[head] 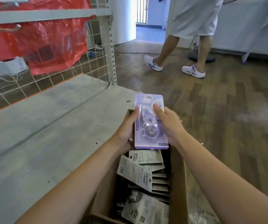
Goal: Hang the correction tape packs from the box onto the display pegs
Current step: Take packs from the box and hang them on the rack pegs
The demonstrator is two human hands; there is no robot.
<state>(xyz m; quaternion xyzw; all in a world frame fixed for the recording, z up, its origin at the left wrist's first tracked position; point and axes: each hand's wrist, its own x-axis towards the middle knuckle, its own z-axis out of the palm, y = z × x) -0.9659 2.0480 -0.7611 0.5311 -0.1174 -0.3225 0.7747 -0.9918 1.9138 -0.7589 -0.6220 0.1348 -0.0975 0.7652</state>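
A purple correction tape pack (149, 126) is held face up above the far end of the cardboard box (177, 183). My left hand (127, 128) grips its left edge, thumb on the front. My right hand (168, 125) holds the right edge, thumb pressed on the upper front. Under the top pack a stack of others seems to sit in my left hand. Several more packs (142, 189) lie in the box, mostly back side up. Two metal display pegs (9, 29) stick out from the rack at the upper left.
The box rests on the grey base shelf (41, 126) of a wire-grid rack (88, 65). A red plastic bag (49, 46) hangs behind the grid. A person in a white skirt and white clogs (193, 71) stands on the wood floor ahead.
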